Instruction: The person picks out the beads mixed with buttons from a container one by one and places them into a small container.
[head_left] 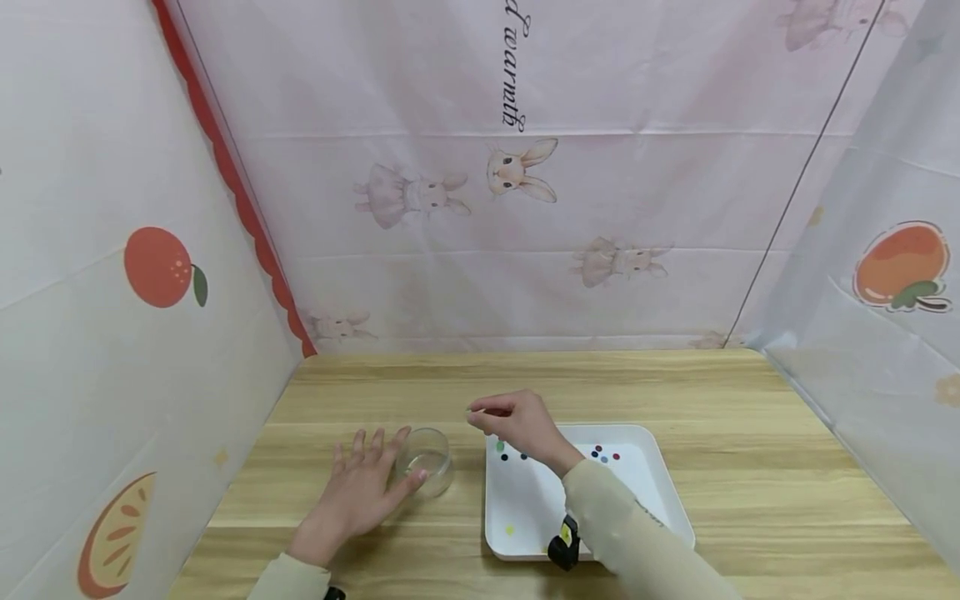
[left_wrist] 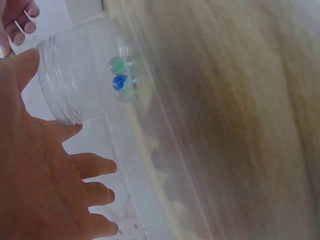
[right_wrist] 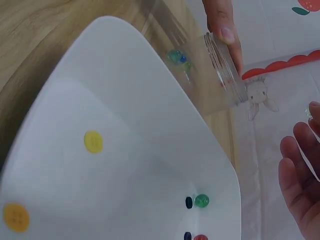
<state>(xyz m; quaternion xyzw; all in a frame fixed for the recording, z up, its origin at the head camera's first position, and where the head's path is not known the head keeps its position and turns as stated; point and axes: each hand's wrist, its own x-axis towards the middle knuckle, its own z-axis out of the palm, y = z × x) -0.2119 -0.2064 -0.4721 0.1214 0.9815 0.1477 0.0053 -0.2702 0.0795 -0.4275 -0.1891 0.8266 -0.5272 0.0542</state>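
A clear jar (head_left: 429,483) stands on the table, its mouth upward. My left hand (head_left: 352,496) holds it at the rim between thumb and index finger, the other fingers spread. Several marbles (left_wrist: 119,82), green, blue and pale, lie on the jar's bottom in the left wrist view. My right hand (head_left: 525,423) is raised beyond the tray's far left corner, to the right of the jar. Between its thumb and fingertips it pinches a small clear marble (right_wrist: 308,113), mostly covered by the fingers.
A white tray (head_left: 525,517) sits right of the jar, partly hidden under the right forearm. In it lie a green marble (right_wrist: 201,201), a black button (right_wrist: 189,202), a yellow button (right_wrist: 93,142), an orange-yellow button (right_wrist: 16,217) and other small pieces. Printed curtains (head_left: 450,292) surround the table.
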